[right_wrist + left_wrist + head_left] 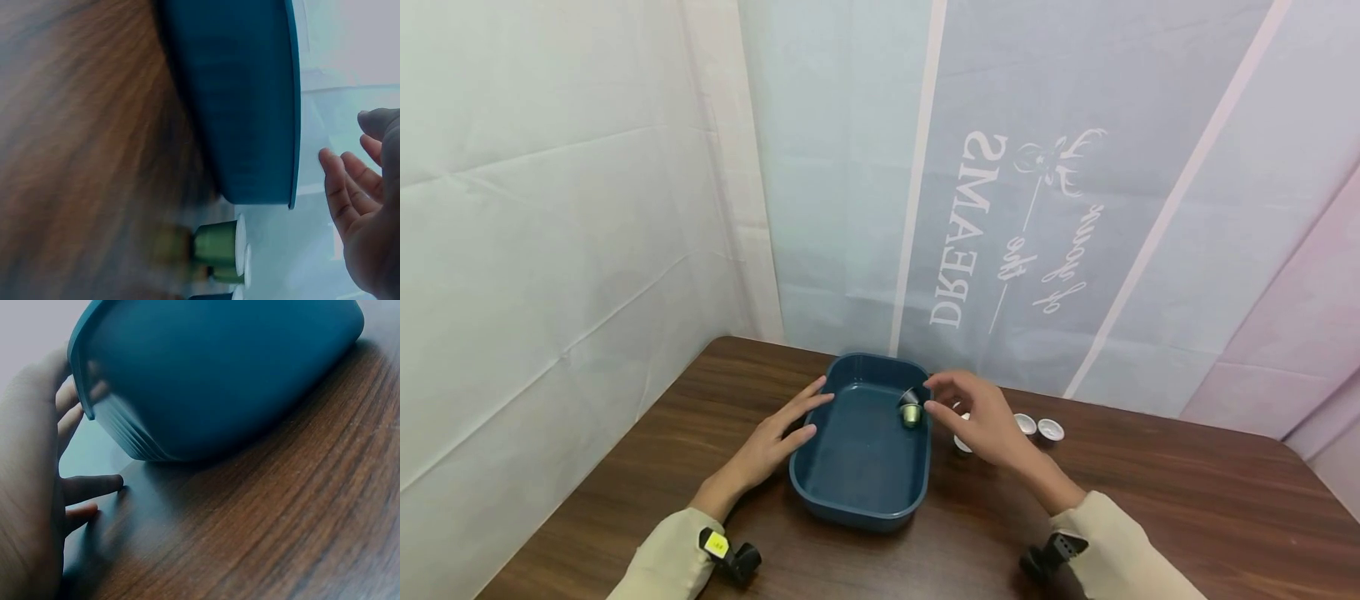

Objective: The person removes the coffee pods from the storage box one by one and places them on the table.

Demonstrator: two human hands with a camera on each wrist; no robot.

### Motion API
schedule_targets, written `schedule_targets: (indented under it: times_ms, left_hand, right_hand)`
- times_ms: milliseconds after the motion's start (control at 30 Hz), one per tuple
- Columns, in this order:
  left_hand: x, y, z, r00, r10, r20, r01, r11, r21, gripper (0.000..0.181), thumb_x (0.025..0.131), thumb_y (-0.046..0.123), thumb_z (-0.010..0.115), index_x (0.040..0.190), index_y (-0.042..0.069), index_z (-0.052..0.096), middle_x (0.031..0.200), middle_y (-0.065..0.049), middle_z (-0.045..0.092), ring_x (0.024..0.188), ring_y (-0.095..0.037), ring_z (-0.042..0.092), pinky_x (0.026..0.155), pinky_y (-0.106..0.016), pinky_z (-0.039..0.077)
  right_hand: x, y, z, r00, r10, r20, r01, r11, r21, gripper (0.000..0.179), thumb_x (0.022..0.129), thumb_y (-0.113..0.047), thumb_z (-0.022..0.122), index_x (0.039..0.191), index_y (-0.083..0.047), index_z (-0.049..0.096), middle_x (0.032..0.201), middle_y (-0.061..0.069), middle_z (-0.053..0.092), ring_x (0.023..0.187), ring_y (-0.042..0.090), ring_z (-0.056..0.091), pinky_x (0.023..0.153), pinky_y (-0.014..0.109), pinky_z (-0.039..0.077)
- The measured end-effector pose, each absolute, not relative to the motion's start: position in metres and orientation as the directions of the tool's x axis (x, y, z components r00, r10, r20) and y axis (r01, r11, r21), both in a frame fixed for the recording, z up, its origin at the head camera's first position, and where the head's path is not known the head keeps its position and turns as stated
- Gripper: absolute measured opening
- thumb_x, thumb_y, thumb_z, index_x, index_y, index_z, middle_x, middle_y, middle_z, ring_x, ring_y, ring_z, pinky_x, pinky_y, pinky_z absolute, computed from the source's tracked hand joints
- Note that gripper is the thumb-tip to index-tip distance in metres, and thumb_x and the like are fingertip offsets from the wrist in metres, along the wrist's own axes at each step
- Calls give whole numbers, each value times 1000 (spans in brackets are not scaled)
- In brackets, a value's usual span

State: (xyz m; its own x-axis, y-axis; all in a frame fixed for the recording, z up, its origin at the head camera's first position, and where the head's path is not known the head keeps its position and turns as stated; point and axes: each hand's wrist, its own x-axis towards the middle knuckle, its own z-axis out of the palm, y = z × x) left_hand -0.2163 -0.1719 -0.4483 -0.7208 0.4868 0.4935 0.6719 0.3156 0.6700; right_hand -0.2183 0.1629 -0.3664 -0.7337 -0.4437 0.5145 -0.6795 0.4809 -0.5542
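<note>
A dark blue plastic bin (861, 507) stands on the table. Two coffee capsules lie inside by its right wall: a green capsule (911, 416) and a dark one (910, 397). My left hand (765, 446) rests at the bin's left rim, fingers spread; in the left wrist view some fingertips reach down beside the wall. Just above the right rim is my right hand (977, 412), thumb and fingers parted with nothing between them. Under and beyond it, white-lidded capsules (1050, 430) stand on the table; the right wrist view shows a green capsule (215, 244) among them.
The brown wooden table (1157, 483) ends at a printed cloth backdrop (850, 167) behind the bin. Another cloth (550, 250) hangs along the left side. Each sleeve carries a small black wrist camera (741, 562).
</note>
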Motion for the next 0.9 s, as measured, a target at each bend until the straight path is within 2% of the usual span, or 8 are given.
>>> schedule_targets:
  times_ms: [200,333,567,700,900]
  left_hand:
    - [-216,-172,-449,-723,485,492,669,313,675,47,101,14,48,147,15,40,158,-4,18,143,-23,19,104,-61,26]
    - [-216,-172,-450,-721,485,495,671,311,673,47,101,14,48,147,15,40,158,-5,18,143,-24,20,103,-62,26]
    - [-217,-172,-449,-712,488,504,680,304,667,47,101,14,48,147,13,40,158,-7,19,143,-24,20,103,-62,26]
    - [-216,-171,-448,-719,489,495,672,304,676,47,101,14,48,147,15,40,158,-6,19,143,-23,20,103,-61,26]
    - [-216,-172,-448,-726,488,485,664,313,678,47,101,15,48,147,16,40,158,-4,18,143,-23,20,103,-61,26]
  right_hand:
    - [-226,149,-360,-740,-479,472,-673,518,-528,23,91,-24,67,113,-18,64,107,1,63,82,7,65,65,27,53]
    - [-233,142,-357,-740,-521,425,-671,530,-519,24,91,-21,67,114,-16,63,112,5,63,84,12,67,65,25,53]
    - [-237,133,-344,-773,-594,223,-606,588,-536,34,93,-27,65,123,-12,60,121,6,60,86,13,66,68,26,52]
    - [-240,129,-337,-793,-593,138,-567,635,-525,35,93,-27,65,124,-11,59,121,9,61,85,15,66,71,29,52]
    - [-241,117,-330,-813,-579,70,-537,697,-475,37,93,-26,64,125,-9,58,118,15,62,103,28,61,80,38,50]
